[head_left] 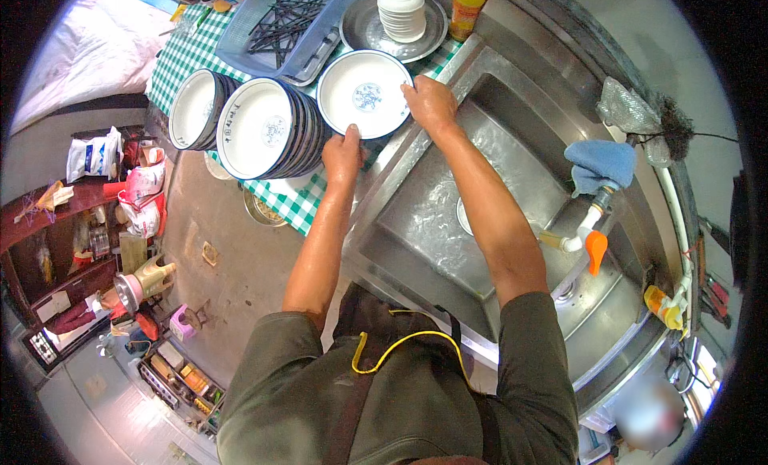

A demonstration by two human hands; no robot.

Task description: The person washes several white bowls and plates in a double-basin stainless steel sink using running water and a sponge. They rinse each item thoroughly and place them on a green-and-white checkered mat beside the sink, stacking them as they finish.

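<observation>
Between my two hands is a white plate (342,84) with a blue rim and a blue motif at its centre. My left hand (344,156) grips its near edge, thumb on top. On the right edge, my right hand (429,102) has hold of the rim. Whether other plates lie under it cannot be told. Just left stands a tall stack of blue-rimmed dishes (255,129), the top one bearing writing. Beyond that is a smaller stack of similar bowls (193,111). A green-and-white checked cloth (180,69) covers the table beneath them.
A blue plastic basket (240,48) of dark chopsticks and a steel tray (360,21) with stacked small white dishes (401,15) sit behind. A yellow-capped jar (467,12) stands beside the steel sink (414,192). A blue cloth (600,162) drapes over the tap (579,240).
</observation>
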